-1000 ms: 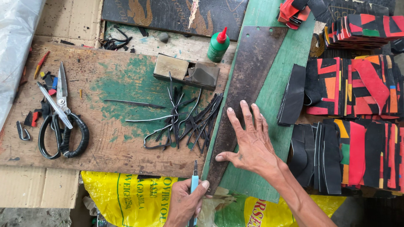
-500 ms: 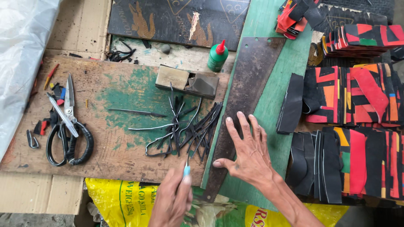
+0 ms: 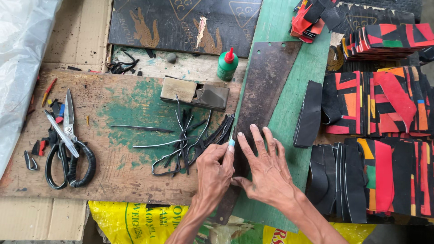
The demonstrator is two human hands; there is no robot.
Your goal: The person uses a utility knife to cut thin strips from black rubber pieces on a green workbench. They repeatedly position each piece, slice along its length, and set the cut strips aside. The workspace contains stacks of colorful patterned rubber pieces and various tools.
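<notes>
Since a moment ago the left hand (image 3: 216, 169) has come up from the lower edge of the frame to the middle, and it now sits against the long left edge of the rusty saw blade (image 3: 262, 97), closed around a thin knife with a light blue handle (image 3: 231, 142); only the handle's tip shows above the fingers, and I cannot make out the cutting end. The right hand (image 3: 266, 174) has hardly shifted: it lies flat on the lower part of the blade, fingers spread wide and pressing down, its thumb touching the left hand. The blade runs slantwise from the upper middle of the frame down to the bottom centre, lying half on a green board (image 3: 312, 58) and half over the edge of the worn wooden worktop (image 3: 113, 171).

Just left of the knife, a tangle of thin black strips (image 3: 190, 140) lies on the green-stained patch of the worktop. Above them sits a small rectangular block (image 3: 194, 92), and beyond it a green glue bottle with a red cap (image 3: 227, 65) stands upright. Black-handled scissors (image 3: 68, 144) lie at the left of the frame, well apart from both hands, among small coloured scraps. Stacks of black, red and orange sheet pieces (image 3: 379, 104) fill the right side. A yellow sack (image 3: 135, 219) shows below the worktop.
</notes>
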